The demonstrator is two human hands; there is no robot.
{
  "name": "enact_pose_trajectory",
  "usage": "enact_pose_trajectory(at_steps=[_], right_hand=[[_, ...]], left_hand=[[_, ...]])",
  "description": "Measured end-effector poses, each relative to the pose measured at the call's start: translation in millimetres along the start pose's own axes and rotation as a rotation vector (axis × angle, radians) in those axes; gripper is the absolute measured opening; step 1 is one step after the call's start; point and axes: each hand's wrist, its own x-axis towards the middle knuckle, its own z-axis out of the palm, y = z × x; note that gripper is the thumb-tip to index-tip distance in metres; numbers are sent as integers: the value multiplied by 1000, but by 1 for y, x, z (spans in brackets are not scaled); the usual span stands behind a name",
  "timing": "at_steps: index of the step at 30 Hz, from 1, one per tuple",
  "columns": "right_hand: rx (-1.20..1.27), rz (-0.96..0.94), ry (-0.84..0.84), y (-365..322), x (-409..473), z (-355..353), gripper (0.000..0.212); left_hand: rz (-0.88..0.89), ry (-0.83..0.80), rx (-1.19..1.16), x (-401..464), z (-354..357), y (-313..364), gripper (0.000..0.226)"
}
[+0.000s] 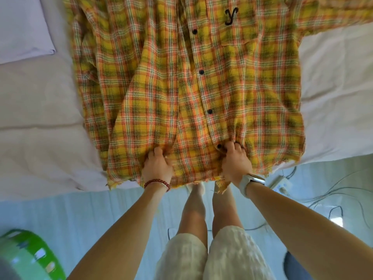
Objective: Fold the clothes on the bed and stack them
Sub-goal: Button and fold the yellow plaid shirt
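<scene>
Right now the plaid shirt lies front-up across the white bed, collar toward 12 o'clock and hem hanging just over the bed edge at 6 o'clock. The left hand grips a bunch of the hem at about 7 o'clock of the shirt, fingers curled into the cloth. The right hand pinches the hem beside the lowest button, at about 5 o'clock. Both hands hold fabric, neither is spread.

The step in hand looks like squaring the shirt before the first fold. To do it well, pull both hands evenly toward 6 o'clock so the button strip runs straight from 12 to 6. The left panel is creased and doubled over (from roughly 9 o'clock down to the left hand), so it likely wants flattening outward first. One sleeve stretches off toward 2 o'clock and should be brought in over the body. A folded pale cloth sits at 10 o'clock, well apart, which may serve as the stack.
</scene>
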Motion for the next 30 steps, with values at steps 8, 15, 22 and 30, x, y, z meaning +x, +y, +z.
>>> enact_pose_trajectory(at_steps=[8,15,22,30], right_hand=[[199,-140,344,16,-50,-70,30],[217,-601,361,-18,-82,-100,42],[-205,-335,-620,-14,-54,-40,44],[-16,-353,-181,-26,-3,-76,40]], left_hand=[[144,221,-287,-55,-61,-24,19],[505,-90,-215,-73,-80,27,46],[370,-884,311,-44,-51,50,28],[314,-324,55,26,-70,46,34]])
